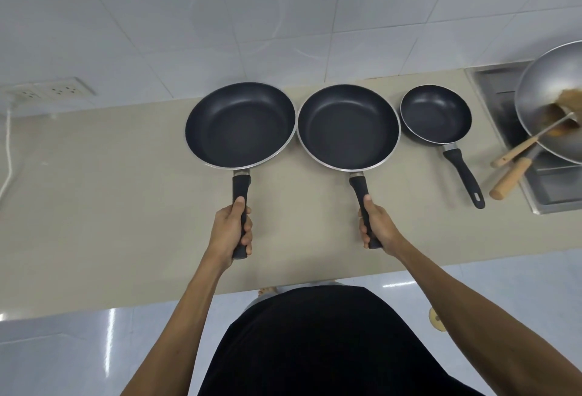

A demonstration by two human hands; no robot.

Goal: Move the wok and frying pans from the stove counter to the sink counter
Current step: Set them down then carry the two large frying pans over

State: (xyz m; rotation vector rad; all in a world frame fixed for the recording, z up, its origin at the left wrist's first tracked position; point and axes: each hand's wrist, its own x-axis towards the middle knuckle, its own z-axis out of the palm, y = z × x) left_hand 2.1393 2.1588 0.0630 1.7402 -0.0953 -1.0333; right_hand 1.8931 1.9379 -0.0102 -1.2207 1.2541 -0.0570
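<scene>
A white wall socket (47, 91) with a cord (8, 156) hanging down.

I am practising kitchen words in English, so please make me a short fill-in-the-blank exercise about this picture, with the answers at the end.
1. The number of black frying pans on the counter is ____.
2. The left hand and the right hand each hold a pan by its ____.
3. The small pan is held by ____ hand.
4. The grey wok sits at the ____ edge of the picture.

Answers: three; handle; no; right
</scene>
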